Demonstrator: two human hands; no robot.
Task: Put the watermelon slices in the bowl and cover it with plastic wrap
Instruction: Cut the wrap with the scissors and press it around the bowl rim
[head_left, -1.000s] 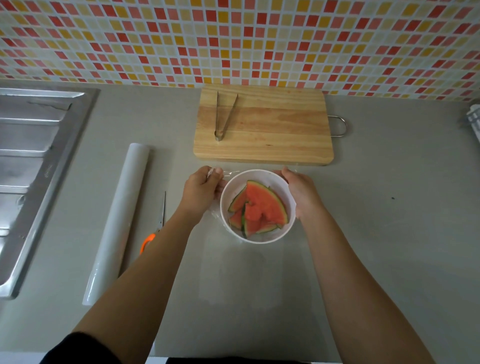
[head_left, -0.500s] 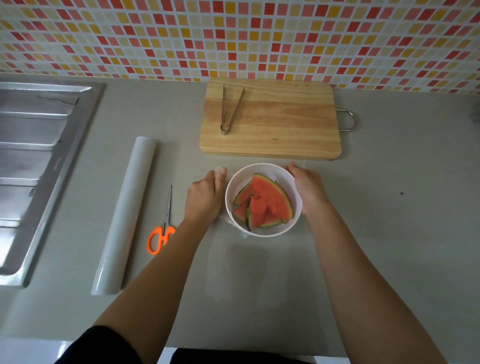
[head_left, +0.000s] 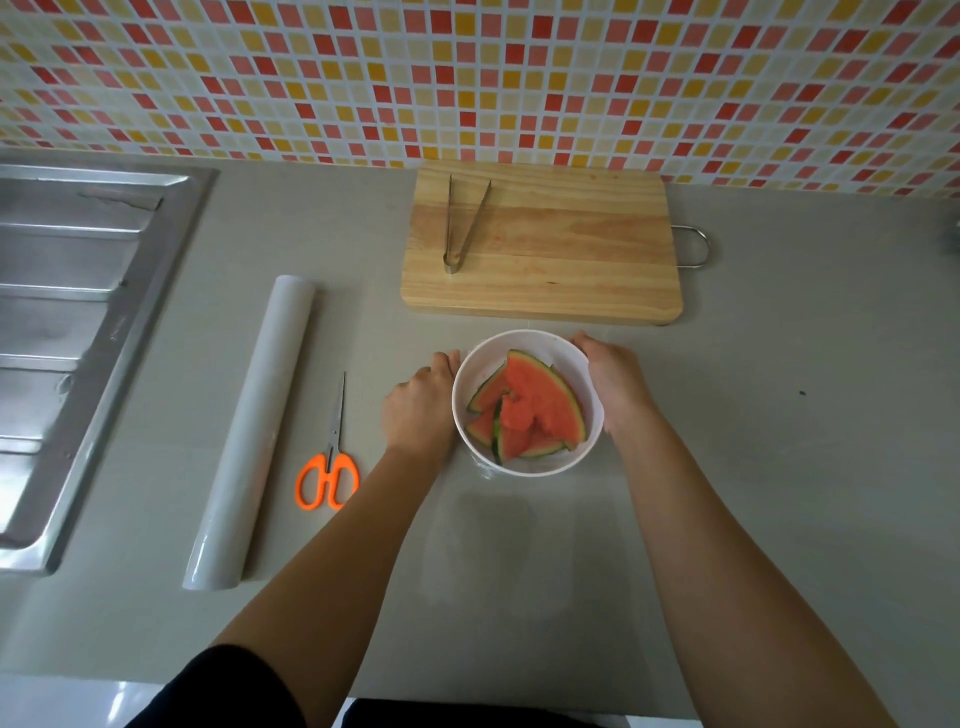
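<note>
A white bowl (head_left: 480, 364) stands on the grey counter in front of the cutting board, with several red watermelon slices (head_left: 535, 400) inside. My left hand (head_left: 421, 405) curls against the bowl's left side and my right hand (head_left: 615, 379) curls round its right side. Both hold a clear sheet of plastic wrap (head_left: 519, 545) against the bowl. The sheet trails toward me over the counter. How far the wrap covers the bowl's top is hard to tell.
A roll of plastic wrap (head_left: 254, 426) lies left of the bowl, with orange-handled scissors (head_left: 330, 467) beside it. Metal tongs (head_left: 460, 223) rest on the wooden cutting board (head_left: 561, 260) behind the bowl. A steel sink (head_left: 67, 322) fills the far left.
My hands came down from the bowl's far rim onto its sides, bringing the wrap's edge with them. The bowl has stayed in place.
</note>
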